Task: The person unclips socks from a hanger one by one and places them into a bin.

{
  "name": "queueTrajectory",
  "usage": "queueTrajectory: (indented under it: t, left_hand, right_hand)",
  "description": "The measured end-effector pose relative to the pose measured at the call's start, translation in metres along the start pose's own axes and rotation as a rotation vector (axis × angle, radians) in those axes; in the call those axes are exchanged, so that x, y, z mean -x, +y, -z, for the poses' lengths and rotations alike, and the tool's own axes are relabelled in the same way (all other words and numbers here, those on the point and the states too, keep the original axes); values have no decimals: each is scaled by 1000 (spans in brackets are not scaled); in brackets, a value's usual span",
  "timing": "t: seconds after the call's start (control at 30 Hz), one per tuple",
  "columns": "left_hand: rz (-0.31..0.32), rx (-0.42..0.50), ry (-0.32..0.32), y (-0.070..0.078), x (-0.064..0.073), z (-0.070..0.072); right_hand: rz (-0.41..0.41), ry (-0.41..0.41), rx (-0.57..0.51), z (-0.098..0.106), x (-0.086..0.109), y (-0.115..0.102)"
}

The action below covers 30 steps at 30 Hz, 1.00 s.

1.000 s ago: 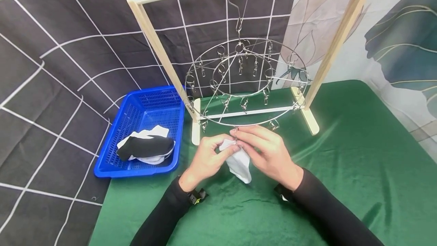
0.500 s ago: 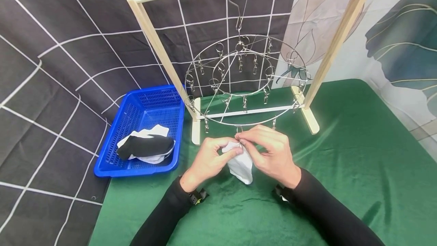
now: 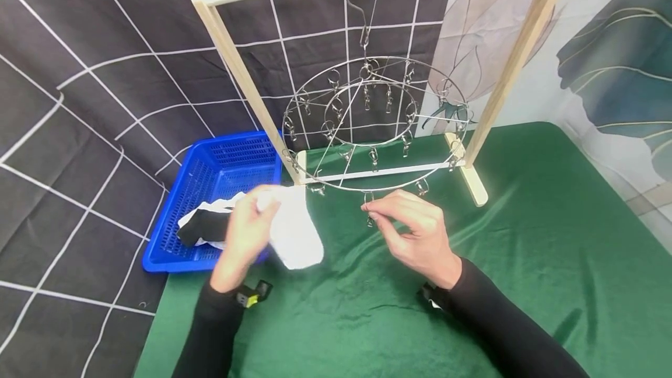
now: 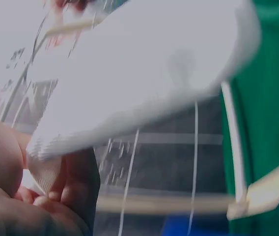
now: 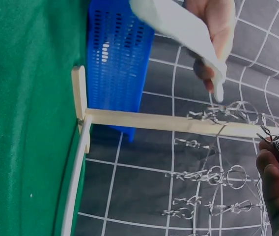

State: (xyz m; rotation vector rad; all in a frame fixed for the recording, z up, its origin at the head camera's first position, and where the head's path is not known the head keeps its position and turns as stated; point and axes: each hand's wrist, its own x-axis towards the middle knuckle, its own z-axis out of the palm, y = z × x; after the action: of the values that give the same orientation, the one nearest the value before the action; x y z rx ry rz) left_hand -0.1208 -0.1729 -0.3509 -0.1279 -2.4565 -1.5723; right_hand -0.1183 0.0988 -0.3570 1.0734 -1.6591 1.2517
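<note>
A white sock hangs from my left hand, which grips its ribbed cuff in front of the blue basket. In the left wrist view the sock is blurred and stretches away from the fingers. My right hand pinches a metal clip at the near edge of the round hanger. The right wrist view has that clip between thumb and fingers, with no cloth in it. Other clips dangle around the hanger's two wire rings.
The blue basket at left holds a black piece and white pieces of cloth, partly behind my left hand. A wooden frame carries the hanger on its top bar. Green cloth covers the table.
The white sock has come away from the clip. My left hand has carried it left, towards the basket, while the right hand stays at the clip.
</note>
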Motion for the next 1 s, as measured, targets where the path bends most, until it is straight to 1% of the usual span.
queueTrajectory:
  t: [0.03, 0.1, 0.17, 0.23, 0.3, 0.33, 0.4, 0.47, 0.53, 0.63, 0.77, 0.9, 1.0]
  left_hand:
    - [38, 18, 37, -6, -4, 9]
    - [88, 55, 103, -23, -12, 28]
    - [120, 57, 171, -41, -21, 47]
    - [160, 37, 230, -58, -28, 64]
    - [190, -39, 272, -70, -31, 79]
    - [211, -84, 284, -74, -32, 86]
    - [252, -166, 281, -79, -31, 99]
    - [278, -269, 259, -82, -28, 110]
    - [290, -337, 228, -84, -25, 118]
    - [276, -412, 198, -89, -23, 126]
    - [228, -540, 218, -95, -22, 128]
    - [168, -618, 251, -93, -20, 121]
    - [89, -653, 284, -86, -18, 113]
  right_hand:
    - [4, 1, 1, 0, 0, 1]
    - [8, -1, 7, 0, 0, 0]
    - [9, -3, 10, 0, 1, -1]
    - [9, -5, 9, 0, 1, 0]
    - [8, -5, 8, 0, 2, 0]
    - [9, -4, 7, 0, 2, 1]
    - [8, -2, 7, 0, 3, 2]
    - [8, -2, 8, 0, 3, 2]
    - [12, -2, 8, 0, 3, 2]
    - [21, -1, 6, 0, 3, 3]
    - [39, -2, 14, 0, 3, 4]
    - [57, -4, 43, -1, 4, 4]
    - [60, -12, 66, -2, 6, 5]
